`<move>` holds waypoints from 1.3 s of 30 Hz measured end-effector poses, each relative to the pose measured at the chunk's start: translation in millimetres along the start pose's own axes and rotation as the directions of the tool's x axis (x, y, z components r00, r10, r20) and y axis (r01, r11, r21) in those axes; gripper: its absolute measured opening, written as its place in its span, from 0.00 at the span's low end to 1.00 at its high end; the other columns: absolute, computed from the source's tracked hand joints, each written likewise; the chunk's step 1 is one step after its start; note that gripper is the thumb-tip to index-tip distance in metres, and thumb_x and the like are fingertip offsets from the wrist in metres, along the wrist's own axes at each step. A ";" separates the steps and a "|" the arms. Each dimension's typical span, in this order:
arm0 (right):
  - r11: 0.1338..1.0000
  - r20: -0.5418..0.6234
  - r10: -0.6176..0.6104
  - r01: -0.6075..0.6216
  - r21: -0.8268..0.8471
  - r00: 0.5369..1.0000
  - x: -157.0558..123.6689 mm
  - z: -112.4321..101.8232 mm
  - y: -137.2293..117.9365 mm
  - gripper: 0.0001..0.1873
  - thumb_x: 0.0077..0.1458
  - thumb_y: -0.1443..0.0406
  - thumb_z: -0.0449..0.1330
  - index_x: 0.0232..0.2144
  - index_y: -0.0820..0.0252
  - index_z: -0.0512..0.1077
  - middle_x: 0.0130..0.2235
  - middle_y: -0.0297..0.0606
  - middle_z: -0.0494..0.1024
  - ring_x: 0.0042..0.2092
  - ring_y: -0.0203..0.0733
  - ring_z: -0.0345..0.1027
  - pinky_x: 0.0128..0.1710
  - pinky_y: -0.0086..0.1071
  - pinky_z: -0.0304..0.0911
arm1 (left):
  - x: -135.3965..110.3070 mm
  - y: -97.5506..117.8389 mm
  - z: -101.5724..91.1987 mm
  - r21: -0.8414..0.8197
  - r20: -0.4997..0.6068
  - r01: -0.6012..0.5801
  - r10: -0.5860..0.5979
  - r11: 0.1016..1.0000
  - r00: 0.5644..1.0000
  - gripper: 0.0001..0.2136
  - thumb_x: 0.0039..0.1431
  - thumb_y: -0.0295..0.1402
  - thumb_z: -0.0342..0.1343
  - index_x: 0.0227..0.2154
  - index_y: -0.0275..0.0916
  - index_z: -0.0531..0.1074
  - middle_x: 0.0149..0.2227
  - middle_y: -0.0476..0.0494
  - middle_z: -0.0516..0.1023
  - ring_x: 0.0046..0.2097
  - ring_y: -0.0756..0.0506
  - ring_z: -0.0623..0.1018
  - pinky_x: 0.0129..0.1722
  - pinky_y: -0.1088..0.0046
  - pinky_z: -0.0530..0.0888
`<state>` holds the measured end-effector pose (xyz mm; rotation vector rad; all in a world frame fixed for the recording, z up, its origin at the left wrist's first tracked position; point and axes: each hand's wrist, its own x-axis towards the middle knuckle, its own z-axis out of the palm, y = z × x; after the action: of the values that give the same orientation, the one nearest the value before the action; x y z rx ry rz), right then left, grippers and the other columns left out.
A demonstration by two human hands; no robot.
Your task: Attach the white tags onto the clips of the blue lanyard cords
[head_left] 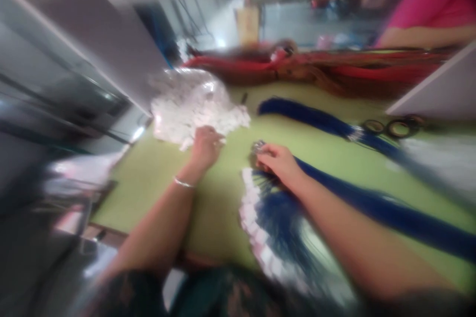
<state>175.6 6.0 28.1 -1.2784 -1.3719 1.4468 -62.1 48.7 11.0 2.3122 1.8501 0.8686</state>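
Note:
My left hand [206,146], with a thin silver bracelet at the wrist, is at the front edge of a pile of small white plastic connectors [226,119]. Its fingers are bent together, with a small white piece at the tips; blur hides the exact grip. My right hand [280,161] is closed around the ends of a bundle of blue wires [349,193], whose metallic-looking tips show past the fingers. Below it, other blue wires [284,218] fan out over the table's front edge, ending in a row of white connectors [256,228].
A clear plastic bag [201,81] lies over the connector pile on the green table [223,188]. A second blue wire bundle [308,116] lies behind my right hand, near black tape rolls [399,129]. Red and brown wires [316,69] stretch across the back. A person's pink sleeve [435,0] is at upper right.

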 end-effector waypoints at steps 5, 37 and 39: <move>0.970 -0.070 -0.120 0.102 -0.221 0.990 1.6 -0.5 0.1 0.04 0.44 0.65 0.57 0.22 0.60 0.69 0.22 0.31 0.70 0.25 0.33 0.59 0.26 0.27 0.56 | -7.0 19.3 -1.1 -0.139 -0.025 0.057 -0.061 0.989 0.998 0.06 0.52 0.33 0.58 0.33 0.39 0.76 0.45 0.38 0.74 0.51 0.38 0.69 0.53 0.55 0.65; 0.756 0.001 -0.367 0.298 -0.583 0.930 0.1 5.5 11.7 0.02 0.45 0.67 0.56 0.23 0.59 0.68 0.20 0.31 0.68 0.23 0.33 0.58 0.25 0.27 0.51 | -36.0 66.3 13.5 -0.758 0.511 0.520 -0.137 0.393 0.848 0.15 0.53 0.39 0.62 0.41 0.35 0.79 0.27 0.45 0.76 0.26 0.53 0.68 0.27 0.76 0.66; 0.758 -0.009 -0.356 0.283 -0.588 0.934 0.7 5.9 11.9 0.03 0.46 0.66 0.56 0.23 0.59 0.68 0.20 0.31 0.69 0.23 0.33 0.58 0.25 0.27 0.51 | -36.8 67.5 16.7 -0.756 0.466 0.489 -0.165 0.436 0.869 0.13 0.52 0.37 0.63 0.38 0.35 0.79 0.27 0.46 0.77 0.26 0.53 0.69 0.27 0.77 0.66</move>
<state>171.0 3.7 15.8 -1.3715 -1.9256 0.7113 0.4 1.1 8.2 1.2736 1.1906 0.9518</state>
